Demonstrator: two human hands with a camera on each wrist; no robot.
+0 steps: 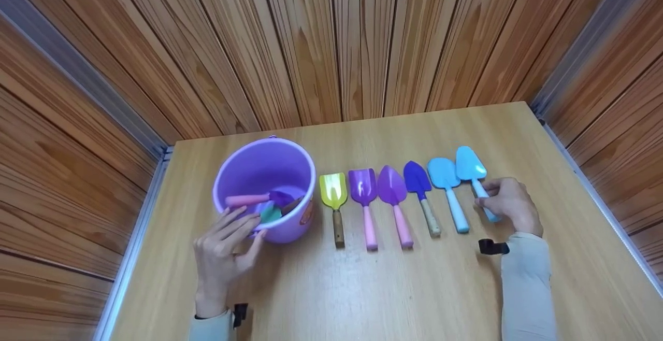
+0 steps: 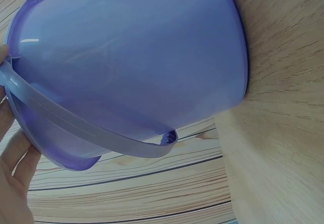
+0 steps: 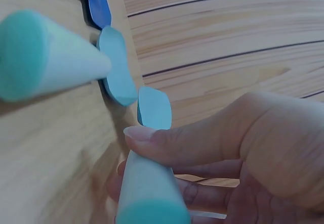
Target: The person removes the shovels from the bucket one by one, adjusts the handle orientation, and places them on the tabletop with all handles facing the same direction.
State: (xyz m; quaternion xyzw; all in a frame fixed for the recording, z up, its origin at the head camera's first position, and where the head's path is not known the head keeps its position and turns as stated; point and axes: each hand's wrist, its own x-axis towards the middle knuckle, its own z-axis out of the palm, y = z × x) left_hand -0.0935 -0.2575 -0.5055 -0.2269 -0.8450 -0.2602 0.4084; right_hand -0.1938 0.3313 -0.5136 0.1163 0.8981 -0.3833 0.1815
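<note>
A purple bucket (image 1: 265,162) stands at the left of the table with a pink-handled trowel (image 1: 247,199) and a green piece (image 1: 270,213) inside. My left hand (image 1: 228,240) holds its near rim, fingers over the edge and thumb outside. Beside that rim, the left wrist view shows the bucket's handle (image 2: 86,128) hanging down. My right hand (image 1: 510,203) pinches the handle of the rightmost light blue trowel (image 1: 470,164) between thumb and fingers. Just left of it lies another light blue trowel (image 1: 443,172), its handle close to the camera in the right wrist view.
Further left in the row lie a dark blue trowel (image 1: 417,176), a purple pointed trowel (image 1: 392,184), a purple square-ended shovel (image 1: 362,184) and a yellow shovel (image 1: 333,189). Wood-panelled walls (image 1: 311,45) border the table (image 1: 362,294) at the back and sides.
</note>
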